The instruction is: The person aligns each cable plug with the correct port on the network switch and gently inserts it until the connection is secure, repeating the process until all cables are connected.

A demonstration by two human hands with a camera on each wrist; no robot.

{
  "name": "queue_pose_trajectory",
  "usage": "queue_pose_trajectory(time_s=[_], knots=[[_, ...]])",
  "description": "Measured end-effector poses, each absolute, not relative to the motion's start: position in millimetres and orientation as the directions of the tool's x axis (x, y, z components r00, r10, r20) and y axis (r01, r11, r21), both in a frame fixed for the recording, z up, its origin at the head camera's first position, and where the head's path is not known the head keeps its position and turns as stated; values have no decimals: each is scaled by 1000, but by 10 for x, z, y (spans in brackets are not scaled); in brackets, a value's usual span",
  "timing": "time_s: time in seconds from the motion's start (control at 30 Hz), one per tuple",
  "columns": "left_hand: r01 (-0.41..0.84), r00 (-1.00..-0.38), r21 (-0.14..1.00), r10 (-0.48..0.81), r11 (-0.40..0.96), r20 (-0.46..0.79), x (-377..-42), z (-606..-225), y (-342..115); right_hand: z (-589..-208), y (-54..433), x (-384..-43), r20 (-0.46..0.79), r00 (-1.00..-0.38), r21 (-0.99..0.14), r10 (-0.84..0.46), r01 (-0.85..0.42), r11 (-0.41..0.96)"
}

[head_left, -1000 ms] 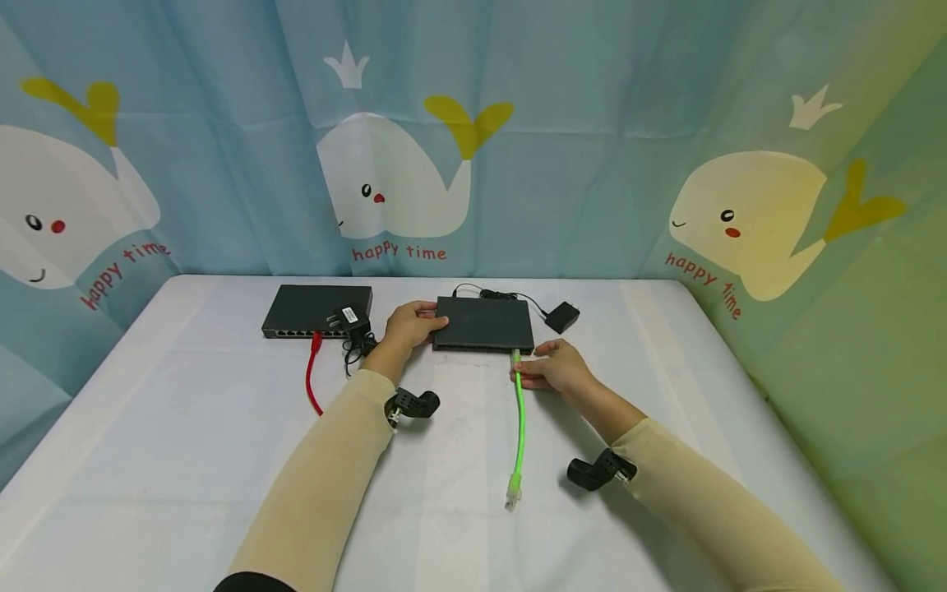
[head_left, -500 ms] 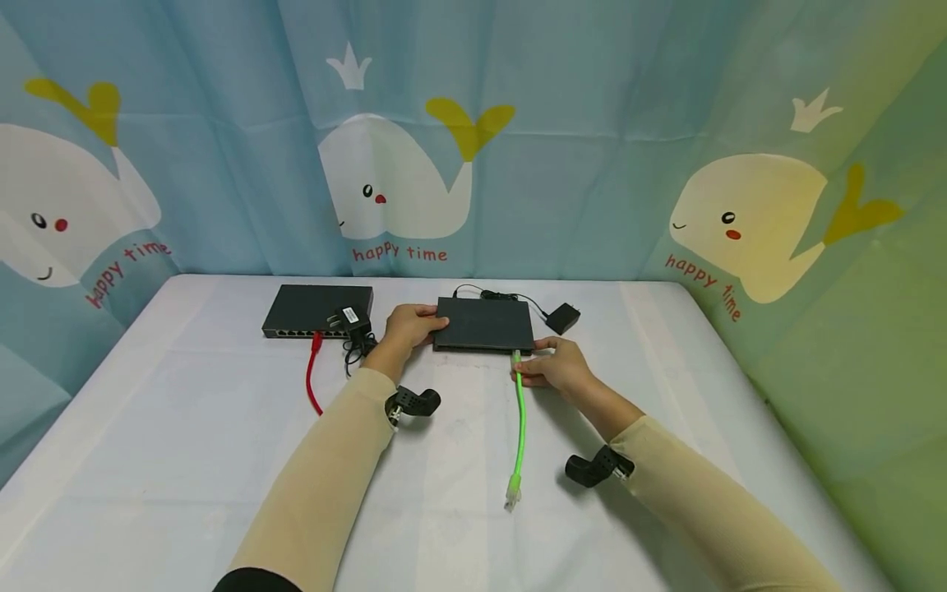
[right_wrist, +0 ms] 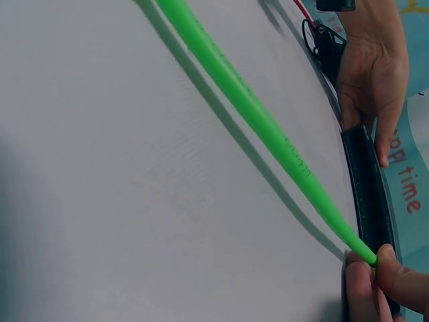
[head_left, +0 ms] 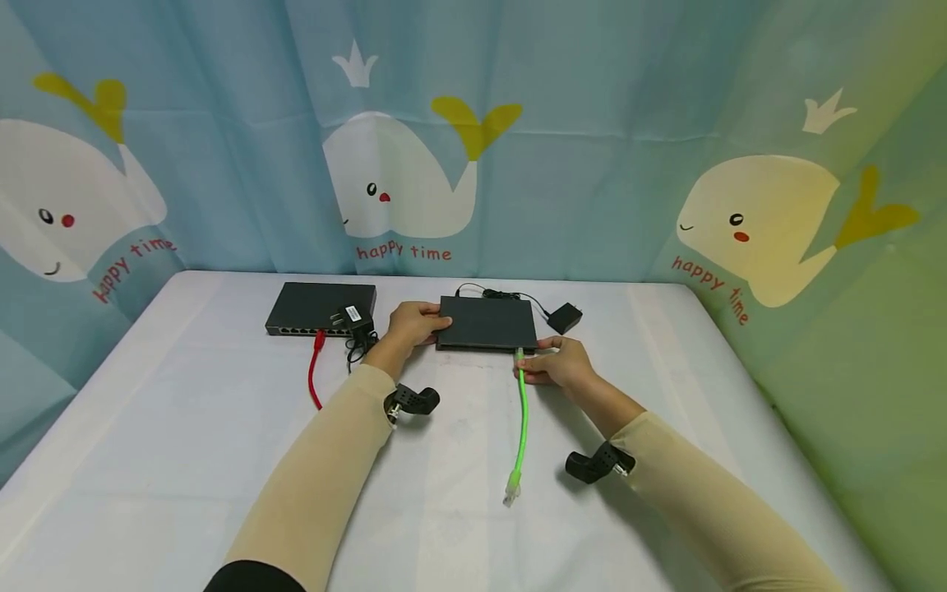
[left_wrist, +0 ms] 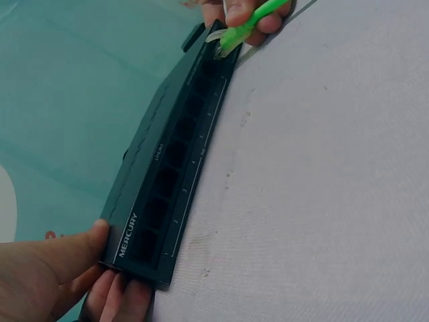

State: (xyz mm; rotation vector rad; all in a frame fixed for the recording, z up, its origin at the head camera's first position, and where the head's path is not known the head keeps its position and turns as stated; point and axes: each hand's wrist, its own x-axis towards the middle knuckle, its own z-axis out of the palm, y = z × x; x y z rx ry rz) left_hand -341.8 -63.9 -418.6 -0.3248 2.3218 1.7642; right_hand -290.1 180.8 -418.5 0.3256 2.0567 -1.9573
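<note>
A black network switch (head_left: 488, 322) lies at the table's far middle, its row of ports facing the person. My left hand (head_left: 411, 326) grips its left end, thumb on top and fingers underneath, as the left wrist view shows. With thumb and fingers my right hand (head_left: 560, 363) pinches a short green Ethernet cable (head_left: 524, 419) near one plug. That plug (left_wrist: 231, 40) is right at the port at the switch's right end in the left wrist view. The cable's other clear plug (head_left: 512, 491) points toward the person.
A second black switch (head_left: 320, 306) stands at the left with a red cable (head_left: 314, 374) at its front. A black power adapter (head_left: 357, 321) with coiled cord leans by it. Another adapter (head_left: 565, 318) lies behind the right hand. A whale-print curtain (head_left: 577, 164) backs the white table (head_left: 185, 460).
Both hands keep their places on the switch and the green cable. The whole head view shifts slightly; the cable's loose end has barely moved.
</note>
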Motion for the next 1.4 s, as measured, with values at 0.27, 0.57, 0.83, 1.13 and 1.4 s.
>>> queue_pose_trajectory(time_s=[0.27,0.57,0.83,1.13,1.4], knots=[[-295,-955,920,-42,258,-294,-3419,-4188,-653,-4208,1786,-2868,-347,-938,-937,-17,346,56],[-290,-957,927,-83,238,-278,-3391,-4227,-626,-4187,1800,-2866,-354,-935,-931,0,352,98],[-301,-953,927,-108,225,-283,-3364,-4216,-608,-4161,1833,-2869,-352,-936,-934,-9,350,72],[-334,-940,907,-165,257,-299,-3390,-4215,-567,-4164,1882,-2882,-348,-938,-935,-4,346,84],[-321,-943,869,-209,376,-258,-3460,-4172,-605,-4027,1949,-2860,-288,-956,-951,-53,280,128]])
